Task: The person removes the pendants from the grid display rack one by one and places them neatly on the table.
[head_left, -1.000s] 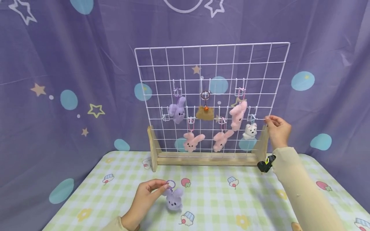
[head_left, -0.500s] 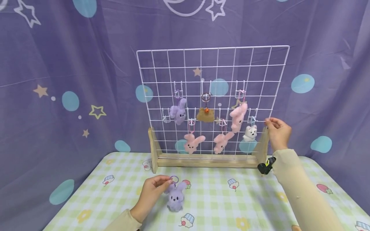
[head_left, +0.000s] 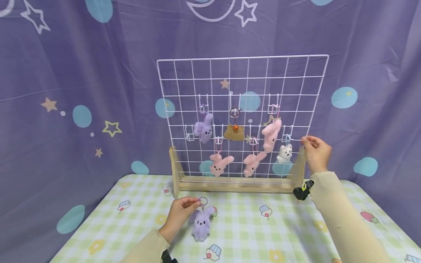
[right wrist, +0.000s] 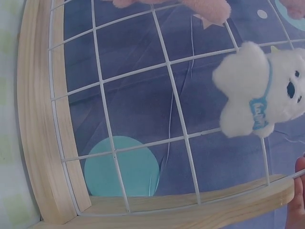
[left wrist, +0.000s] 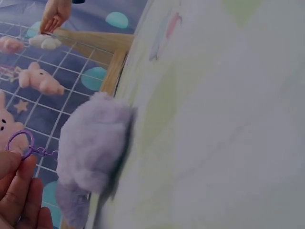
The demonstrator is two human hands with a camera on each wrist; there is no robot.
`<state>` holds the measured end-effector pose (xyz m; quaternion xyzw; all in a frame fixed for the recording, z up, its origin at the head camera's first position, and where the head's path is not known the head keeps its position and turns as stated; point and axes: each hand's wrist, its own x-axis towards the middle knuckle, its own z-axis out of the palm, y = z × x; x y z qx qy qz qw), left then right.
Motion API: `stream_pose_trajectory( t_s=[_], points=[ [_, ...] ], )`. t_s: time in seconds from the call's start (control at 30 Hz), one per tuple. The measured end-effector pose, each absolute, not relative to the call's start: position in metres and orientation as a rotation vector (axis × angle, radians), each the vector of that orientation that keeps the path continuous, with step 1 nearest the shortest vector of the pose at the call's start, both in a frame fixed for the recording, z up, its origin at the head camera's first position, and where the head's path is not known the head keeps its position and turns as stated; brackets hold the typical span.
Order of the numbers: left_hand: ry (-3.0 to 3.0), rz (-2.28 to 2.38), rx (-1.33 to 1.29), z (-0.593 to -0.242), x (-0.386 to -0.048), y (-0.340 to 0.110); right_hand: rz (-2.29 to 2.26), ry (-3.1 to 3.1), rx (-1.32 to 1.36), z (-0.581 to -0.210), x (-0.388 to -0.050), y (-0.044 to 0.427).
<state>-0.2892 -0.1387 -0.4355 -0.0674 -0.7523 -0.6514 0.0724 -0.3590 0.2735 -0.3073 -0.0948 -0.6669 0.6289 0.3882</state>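
Note:
My left hand (head_left: 181,215) pinches the purple ring (head_left: 203,201) of a purple bunny keychain (head_left: 201,224), which hangs above the table in front of the rack. The left wrist view shows the ring (left wrist: 20,144) between thumb and finger, with the plush (left wrist: 95,138) beside it. My right hand (head_left: 317,152) grips the right edge of the white wire grid (head_left: 238,78), just right of a white plush (head_left: 284,153); its fingers (right wrist: 299,191) show at the edge of the right wrist view.
Hooks on the grid hold another purple bunny (head_left: 204,129), a brown plush (head_left: 234,132) and several pink bunnies (head_left: 271,135). A small hook (head_left: 189,136) at the left holds nothing. The wooden base (head_left: 235,185) stands on the checked table (head_left: 240,226), before a purple curtain (head_left: 65,153).
My left hand has moved right and slightly up with the purple bunny, which now hangs stretched out below its ring. The right hand keeps its hold on the grid edge.

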Motion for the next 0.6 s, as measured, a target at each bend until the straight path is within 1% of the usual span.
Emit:
stream_pose_trajectory(
  t_s=[0.17,0.4,0.6],
  points=[
    [-2.257,-1.997,-0.151,-0.44,-0.294,-0.135,1.61,-1.743,-0.285,-0.304,-0.362,0.272],
    [-2.282,-2.007,-0.066,-0.447,-0.3,-0.135,1.612,-1.725,-0.272,-0.307,-0.363,0.271],
    [-2.266,-2.039,-0.072,-0.451,-0.306,-0.133,1.608,-1.684,-0.252,-0.309,-0.362,0.272]
  ],
)
